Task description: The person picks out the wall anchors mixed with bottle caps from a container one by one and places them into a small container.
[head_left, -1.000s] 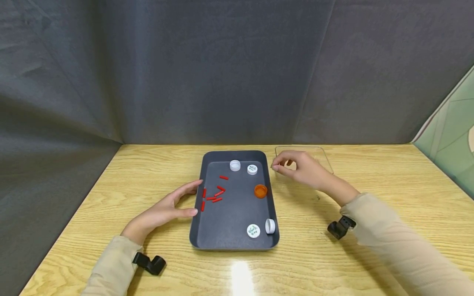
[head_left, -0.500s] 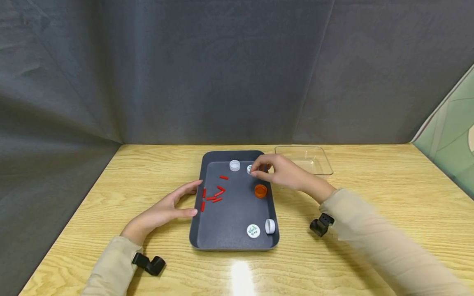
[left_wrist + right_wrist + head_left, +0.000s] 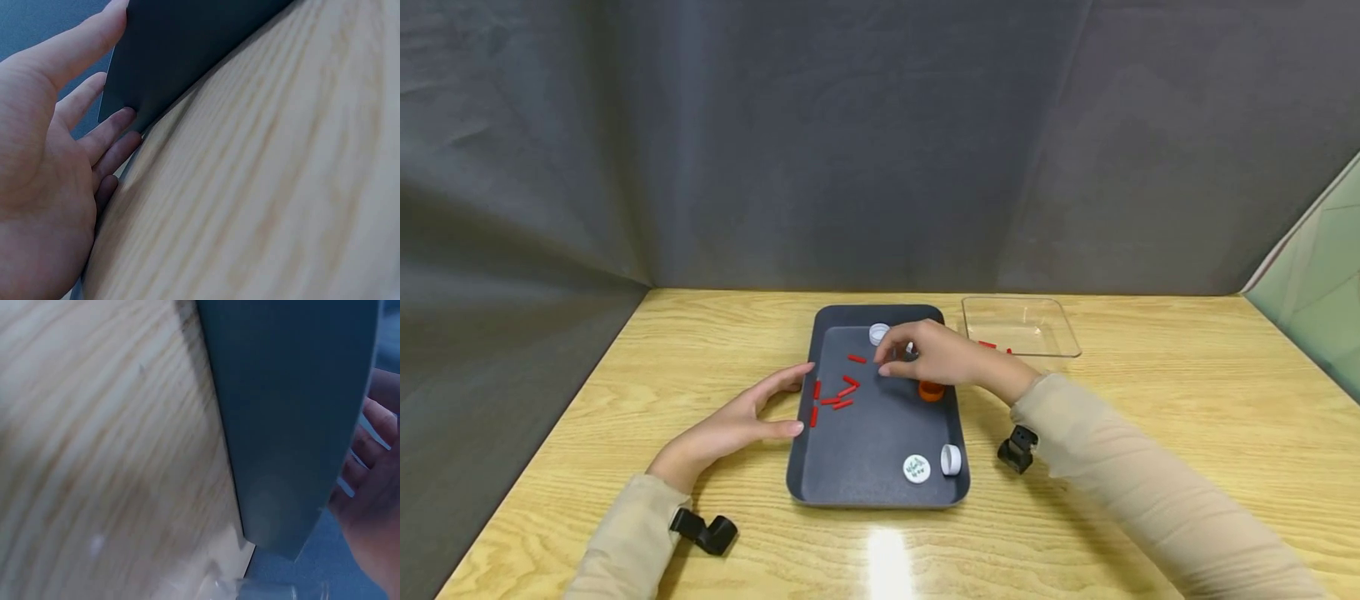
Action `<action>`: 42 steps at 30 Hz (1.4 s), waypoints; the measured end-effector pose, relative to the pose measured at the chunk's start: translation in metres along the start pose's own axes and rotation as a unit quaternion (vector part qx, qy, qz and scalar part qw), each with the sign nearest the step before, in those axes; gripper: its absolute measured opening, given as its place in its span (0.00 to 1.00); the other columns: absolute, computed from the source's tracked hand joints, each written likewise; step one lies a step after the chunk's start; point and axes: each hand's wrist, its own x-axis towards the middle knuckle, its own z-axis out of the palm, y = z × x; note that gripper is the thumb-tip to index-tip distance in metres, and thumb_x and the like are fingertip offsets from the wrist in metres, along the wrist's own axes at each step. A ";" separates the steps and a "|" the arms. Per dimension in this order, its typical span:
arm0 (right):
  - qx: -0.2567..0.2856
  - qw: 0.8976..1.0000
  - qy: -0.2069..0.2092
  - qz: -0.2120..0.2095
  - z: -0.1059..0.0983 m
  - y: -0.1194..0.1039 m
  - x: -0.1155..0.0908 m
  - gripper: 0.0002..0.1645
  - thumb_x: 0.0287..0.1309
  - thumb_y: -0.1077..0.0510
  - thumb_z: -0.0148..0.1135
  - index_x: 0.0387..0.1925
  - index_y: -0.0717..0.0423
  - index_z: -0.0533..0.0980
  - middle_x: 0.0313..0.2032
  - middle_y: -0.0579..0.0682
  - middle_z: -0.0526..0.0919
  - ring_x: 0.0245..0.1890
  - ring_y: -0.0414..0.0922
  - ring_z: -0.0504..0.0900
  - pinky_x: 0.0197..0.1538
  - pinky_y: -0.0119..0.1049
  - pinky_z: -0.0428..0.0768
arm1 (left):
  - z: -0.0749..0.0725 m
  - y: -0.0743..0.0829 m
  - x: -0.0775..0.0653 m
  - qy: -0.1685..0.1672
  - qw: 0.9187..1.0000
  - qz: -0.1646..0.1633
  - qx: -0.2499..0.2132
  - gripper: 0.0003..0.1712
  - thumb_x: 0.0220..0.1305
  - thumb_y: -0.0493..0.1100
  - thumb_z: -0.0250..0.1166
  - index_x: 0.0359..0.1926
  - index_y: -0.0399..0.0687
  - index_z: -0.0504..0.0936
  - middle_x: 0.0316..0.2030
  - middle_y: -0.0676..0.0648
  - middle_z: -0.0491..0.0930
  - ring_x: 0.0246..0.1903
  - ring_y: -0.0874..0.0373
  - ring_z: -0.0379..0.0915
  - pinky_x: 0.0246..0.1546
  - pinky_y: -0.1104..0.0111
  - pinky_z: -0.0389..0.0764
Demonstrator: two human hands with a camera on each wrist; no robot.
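My left hand (image 3: 737,425) rests at the left rim of a dark grey tray (image 3: 880,492), thumb and fingers spread along its wall. In the left wrist view, the fingertips (image 3: 125,115) meet the tray's outer side. Over the tray, my right hand (image 3: 928,354) reaches in from the right, thumb and forefinger parted with nothing visible between them. Just left of its fingertips lies a small red stick (image 3: 857,358). Several more red sticks (image 3: 847,390) lie in the tray's left half. Beneath the right hand, an orange cap (image 3: 931,392) is partly hidden.
A clear plastic box (image 3: 1033,325) with red sticks (image 3: 987,344) in it stands behind the right forearm. In the tray are a white cap (image 3: 879,334) at the back, a lettered white lid (image 3: 916,468) and a white cap on edge (image 3: 951,459) at the front.
My right hand has moved left from beside the clear box to over the tray, close to the red sticks, uncovering the box. My left hand has stayed at the tray's rim.
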 end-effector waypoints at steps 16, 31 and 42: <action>-0.022 0.998 -0.053 0.000 0.019 0.006 0.017 0.11 0.59 0.58 0.71 0.44 0.53 0.82 0.35 0.41 0.81 0.34 0.35 0.78 0.42 0.33 0.77 | 0.000 -0.002 0.002 -0.008 1.000 0.014 0.003 0.45 0.62 0.43 0.70 0.76 0.54 0.58 0.71 0.43 0.59 0.69 0.44 0.53 0.67 0.42 0.48; -0.033 0.995 -0.098 0.015 0.028 0.005 0.030 0.22 0.62 0.55 0.69 0.56 0.53 0.79 0.37 0.45 0.77 0.32 0.40 0.72 0.38 0.33 0.72 | 0.000 -0.002 0.002 -0.008 1.000 0.004 0.009 0.45 0.63 0.43 0.69 0.76 0.54 0.58 0.72 0.44 0.57 0.69 0.44 0.51 0.67 0.40 0.48; -0.059 0.991 -0.122 0.001 0.027 0.002 0.035 0.22 0.65 0.56 0.65 0.60 0.50 0.79 0.34 0.44 0.73 0.31 0.39 0.70 0.37 0.32 0.70 | 0.000 -0.002 0.002 -0.008 1.000 0.007 0.013 0.45 0.64 0.43 0.69 0.76 0.55 0.57 0.72 0.44 0.57 0.70 0.44 0.51 0.67 0.41 0.48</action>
